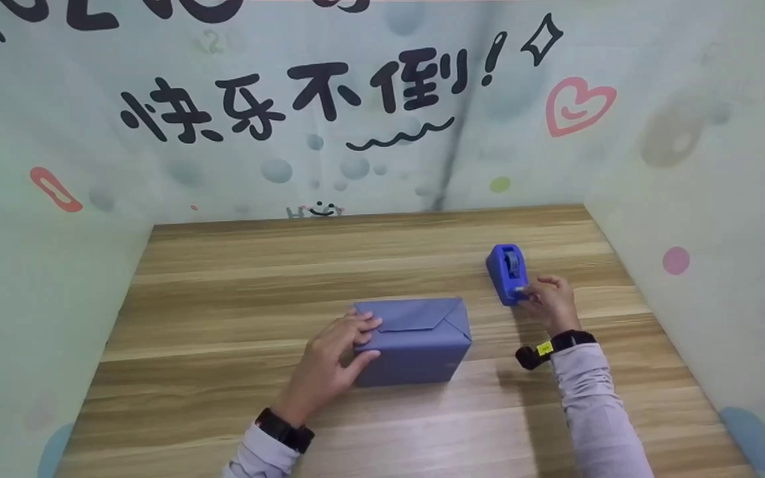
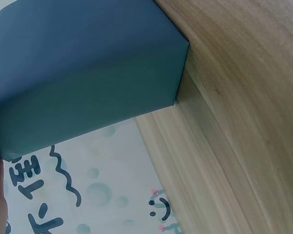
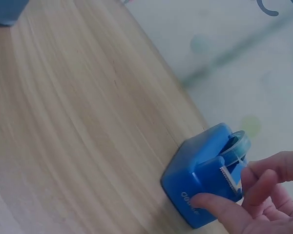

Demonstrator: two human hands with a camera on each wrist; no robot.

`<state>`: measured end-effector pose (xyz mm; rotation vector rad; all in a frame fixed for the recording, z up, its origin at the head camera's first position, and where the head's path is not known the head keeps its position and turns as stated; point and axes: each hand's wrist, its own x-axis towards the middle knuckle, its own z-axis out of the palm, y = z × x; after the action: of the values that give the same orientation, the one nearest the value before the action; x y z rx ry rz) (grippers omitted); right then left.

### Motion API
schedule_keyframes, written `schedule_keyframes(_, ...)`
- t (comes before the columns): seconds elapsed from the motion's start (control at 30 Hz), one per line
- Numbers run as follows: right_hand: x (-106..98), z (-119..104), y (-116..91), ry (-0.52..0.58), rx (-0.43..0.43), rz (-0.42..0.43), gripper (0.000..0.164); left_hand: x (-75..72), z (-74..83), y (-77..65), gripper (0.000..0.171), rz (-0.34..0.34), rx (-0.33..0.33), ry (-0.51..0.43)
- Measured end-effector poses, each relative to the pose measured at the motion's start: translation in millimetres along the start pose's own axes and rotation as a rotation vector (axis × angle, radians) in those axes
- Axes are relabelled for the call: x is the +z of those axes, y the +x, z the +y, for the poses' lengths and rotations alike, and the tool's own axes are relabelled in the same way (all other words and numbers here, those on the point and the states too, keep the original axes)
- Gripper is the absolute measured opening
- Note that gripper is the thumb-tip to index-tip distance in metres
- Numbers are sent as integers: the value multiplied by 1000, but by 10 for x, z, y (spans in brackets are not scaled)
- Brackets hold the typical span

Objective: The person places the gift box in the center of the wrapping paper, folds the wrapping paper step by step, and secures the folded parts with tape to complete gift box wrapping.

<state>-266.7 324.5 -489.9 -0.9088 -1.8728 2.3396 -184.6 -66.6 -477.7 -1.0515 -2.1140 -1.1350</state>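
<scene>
A box (image 1: 416, 362) wrapped in blue paper sits on the wooden table, its folded flap facing up. My left hand (image 1: 329, 355) holds its left end, fingers over the top edge and thumb on the near side. In the left wrist view the wrapped box (image 2: 88, 87) fills the upper left, with only a bit of the hand showing. Right of the box stands a blue tape dispenser (image 1: 506, 273). My right hand (image 1: 550, 302) is at its cutter end. In the right wrist view the fingers pinch clear tape (image 3: 241, 160) by the toothed cutter, the thumb overlapping the dispenser's front.
The wooden table (image 1: 236, 279) is bordered at the back and both sides by a pale printed cloth (image 1: 223, 172) with black characters and coloured dots. A band with a small black device (image 1: 530, 357) is on the right wrist, and another band (image 1: 284, 431) on the left.
</scene>
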Motion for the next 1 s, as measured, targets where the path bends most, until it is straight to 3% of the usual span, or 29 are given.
schedule_keyframes(0.37, -70, 138, -2, 77, -32, -52, 17, -5, 11, -18, 16, 5, -5, 18)
schedule_keyframes(0.53, -104, 216, 46, 119, -33, -72, 25, 7, 6, -10, 16, 3, -10, 17)
schedule_keyframes(0.7, -102, 290, 88, 79, -75, -27, 19, 24, -1, -17, 16, 5, 5, 11)
schedule_keyframes(0.9, -59, 456, 158, -114, -249, 84, 24, 19, -13, -25, 16, 9, -6, 18)
schedule_keyframes(1.0, -74, 521, 176, -117, -298, 98, 24, 12, -14, -30, 16, 6, -12, 21)
